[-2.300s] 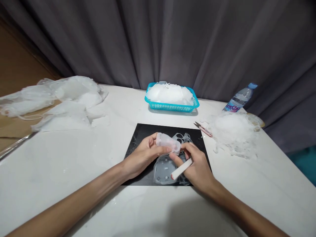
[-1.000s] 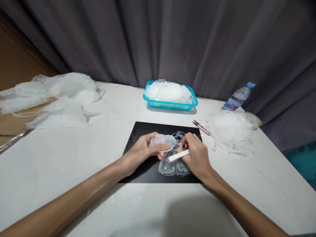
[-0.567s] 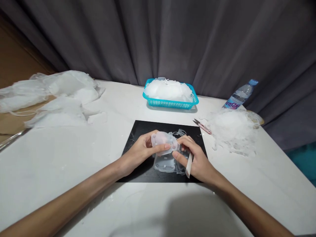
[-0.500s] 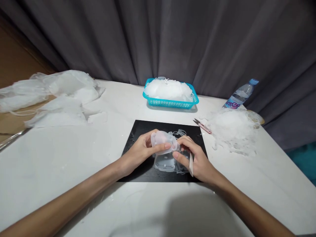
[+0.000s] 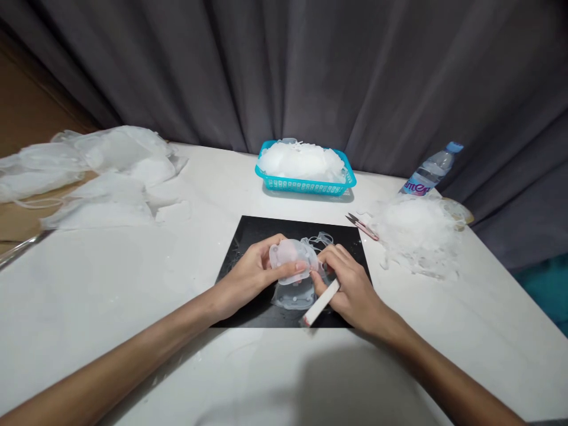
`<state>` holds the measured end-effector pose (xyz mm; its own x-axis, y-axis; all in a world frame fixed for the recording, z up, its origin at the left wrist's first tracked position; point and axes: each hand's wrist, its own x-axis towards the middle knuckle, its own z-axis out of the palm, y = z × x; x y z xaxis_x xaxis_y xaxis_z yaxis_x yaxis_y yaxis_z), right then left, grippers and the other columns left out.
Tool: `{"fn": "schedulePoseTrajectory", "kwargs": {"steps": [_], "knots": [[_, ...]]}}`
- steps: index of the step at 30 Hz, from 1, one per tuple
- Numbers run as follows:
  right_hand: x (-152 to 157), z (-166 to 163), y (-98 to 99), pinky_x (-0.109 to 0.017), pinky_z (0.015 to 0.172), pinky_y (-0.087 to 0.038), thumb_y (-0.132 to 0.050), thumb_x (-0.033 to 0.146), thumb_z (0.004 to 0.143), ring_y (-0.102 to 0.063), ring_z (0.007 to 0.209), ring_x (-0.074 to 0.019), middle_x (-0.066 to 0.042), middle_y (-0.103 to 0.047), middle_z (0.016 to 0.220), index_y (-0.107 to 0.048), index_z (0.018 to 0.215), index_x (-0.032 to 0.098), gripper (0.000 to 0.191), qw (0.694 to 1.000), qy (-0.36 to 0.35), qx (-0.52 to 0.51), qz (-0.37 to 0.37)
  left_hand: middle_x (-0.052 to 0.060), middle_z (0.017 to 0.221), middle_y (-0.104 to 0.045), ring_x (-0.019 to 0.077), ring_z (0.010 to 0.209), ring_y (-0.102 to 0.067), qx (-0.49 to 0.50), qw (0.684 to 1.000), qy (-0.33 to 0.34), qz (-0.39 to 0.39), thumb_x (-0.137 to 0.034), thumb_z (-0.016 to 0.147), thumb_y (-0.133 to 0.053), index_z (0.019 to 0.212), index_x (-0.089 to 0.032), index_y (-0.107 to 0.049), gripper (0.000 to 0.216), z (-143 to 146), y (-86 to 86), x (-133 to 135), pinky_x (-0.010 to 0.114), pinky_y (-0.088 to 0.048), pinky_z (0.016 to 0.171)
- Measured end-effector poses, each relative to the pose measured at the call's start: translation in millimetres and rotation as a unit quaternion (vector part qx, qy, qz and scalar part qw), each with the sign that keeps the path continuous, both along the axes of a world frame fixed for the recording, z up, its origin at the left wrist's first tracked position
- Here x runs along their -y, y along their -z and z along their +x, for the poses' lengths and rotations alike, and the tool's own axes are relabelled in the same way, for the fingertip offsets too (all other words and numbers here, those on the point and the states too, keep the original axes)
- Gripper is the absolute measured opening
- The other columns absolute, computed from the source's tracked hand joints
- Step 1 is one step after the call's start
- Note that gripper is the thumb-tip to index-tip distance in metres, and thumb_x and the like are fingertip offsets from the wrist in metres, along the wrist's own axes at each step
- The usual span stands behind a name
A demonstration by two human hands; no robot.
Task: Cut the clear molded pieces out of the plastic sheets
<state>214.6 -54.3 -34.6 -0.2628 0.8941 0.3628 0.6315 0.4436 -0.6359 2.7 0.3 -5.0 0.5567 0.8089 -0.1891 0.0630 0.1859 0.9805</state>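
My left hand (image 5: 261, 269) is closed on a translucent, rounded silicone-like piece (image 5: 284, 251), thumb across its front and fingers behind. My right hand (image 5: 348, 278) pinches at the piece's right edge. Tucked in that same hand is a slim white stick-like tool (image 5: 320, 303), its reddish tip pointing down and to the left; its kind I cannot make out. Below the held piece, a second translucent piece with small round bumps (image 5: 293, 297) lies on the black mat (image 5: 255, 307). Thin clear scraps (image 5: 323, 238) rest behind my right fingers.
A blue basket (image 5: 306, 187) heaped with white translucent pieces stands at the back. To the right are pink-handled thread snips (image 5: 367, 229), a pile of clear scraps (image 5: 417, 236) and a water bottle (image 5: 428, 171). Plastic bags (image 5: 119, 160) with white contents lie at the left.
The white tool in my right hand has swung from nearly upright to pointing down-left across the mat. The held piece has tilted to face me a little more.
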Motion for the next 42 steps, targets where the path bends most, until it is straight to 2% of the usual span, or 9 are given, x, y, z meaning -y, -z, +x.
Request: {"fn": "schedulePoseTrajectory", "kwargs": {"steps": [3,8,13,18,21,23,26,34,42], "knots": [[-5.5,5.7,5.4,-0.035,0.075,-0.041,-0.052,0.01,0.094,-0.051,0.085,-0.0234,-0.005,-0.058,0.088,-0.053,0.089,0.021,0.012,0.995,0.039,0.075,0.053,-0.005,0.076,-0.059,0.0108,0.07,-0.055,-0.027,0.999,0.027,-0.001,-0.04,0.084,-0.083,0.087,-0.017,-0.059,0.034,-4.0,-4.7,-3.3,0.021,-0.042,0.064],[-12.3,19.7,0.0,-0.034,0.076,-0.043,-0.056,0.007,0.093,-0.054,0.088,-0.0222,-0.004,-0.062,0.09,-0.058,0.091,0.021,0.014,0.997,-0.019,0.076,0.008,-0.002,0.081,-0.064,0.0135,0.074,-0.059,-0.058,0.994,0.093,-0.001,-0.04,0.086,-0.08,0.095,-0.017,-0.064,0.03,-10.5,-7.5,-10.6,0.024,-0.045,0.068],[-11.6,24.9,-8.2,-0.034,0.076,-0.042,-0.06,0.007,0.091,-0.051,0.087,-0.0216,-0.002,-0.06,0.086,-0.057,0.085,0.021,0.016,0.998,-0.005,0.058,0.012,-0.004,0.082,-0.061,0.0127,0.074,-0.055,-0.049,0.996,0.072,0.007,-0.029,0.086,-0.076,0.095,-0.019,-0.062,0.019,-9.9,-6.6,-10.0,0.022,-0.043,0.066],[-1.9,22.3,-21.3,-0.034,0.085,-0.043,-0.067,0.016,0.094,-0.051,0.096,-0.0205,-0.002,-0.064,0.1,-0.063,0.1,0.023,0.01,0.995,-0.072,-0.002,-0.075,-0.004,0.084,-0.061,0.0127,0.077,-0.055,-0.025,0.998,0.054,-0.018,-0.027,0.087,-0.073,0.093,-0.019,-0.063,0.014,-10.2,-6.7,-8.0,0.022,-0.041,0.07],[2.4,19.6,-27.7,-0.038,0.095,-0.042,-0.07,0.026,0.095,-0.051,0.104,-0.0217,-0.003,-0.064,0.113,-0.063,0.114,0.024,0.02,0.987,-0.106,-0.04,-0.117,-0.004,0.084,-0.062,0.0125,0.078,-0.054,-0.007,0.998,0.061,-0.028,-0.026,0.088,-0.074,0.092,-0.019,-0.065,0.012,-10.8,-4.3,-8.3,0.023,-0.04,0.071],[3.7,16.9,-29.3,-0.039,0.096,-0.041,-0.069,0.03,0.097,-0.051,0.103,-0.0214,-0.003,-0.064,0.111,-0.064,0.113,0.024,0.018,0.98,-0.12,-0.078,-0.135,-0.003,0.083,-0.062,0.0125,0.076,-0.054,0.013,0.997,0.064,-0.05,-0.026,0.087,-0.075,0.092,-0.018,-0.065,0.013,-10.1,-2.2,-8.3,0.023,-0.04,0.07],[4.9,11.8,-28.9,-0.035,0.086,-0.041,-0.063,0.032,0.101,-0.052,0.09,-0.0188,-0.002,-0.061,0.095,-0.068,0.104,0.024,0.01,0.975,-0.089,-0.141,-0.148,-0.001,0.083,-0.065,0.0141,0.076,-0.059,0.053,0.99,0.076,-0.103,-0.027,0.087,-0.076,0.093,-0.017,-0.066,0.015,-7.5,-0.2,-7.5,0.025,-0.044,0.071],[7.8,3.7,-25.1,-0.032,0.075,-0.037,-0.06,0.038,0.103,-0.049,0.078,-0.0162,0.0,-0.058,0.085,-0.07,0.095,0.024,0.02,0.962,-0.039,-0.2,-0.181,0.002,0.085,-0.067,0.0089,0.07,-0.054,0.099,0.966,0.124,-0.205,-0.023,0.092,-0.076,0.097,-0.014,-0.07,0.013,-4.6,1.4,-6.6,0.021,-0.042,0.066],[7.5,5.3,-24.5,-0.031,0.071,-0.036,-0.06,0.039,0.103,-0.048,0.074,-0.0147,0.002,-0.055,0.08,-0.068,0.091,0.022,0.023,0.963,-0.033,-0.196,-0.181,0.002,0.088,-0.068,0.0096,0.073,-0.058,0.107,0.968,0.126,-0.189,-0.021,0.092,-0.076,0.098,-0.014,-0.069,0.011,-5.0,-0.2,-6.3,0.022,-0.045,0.068]]}}
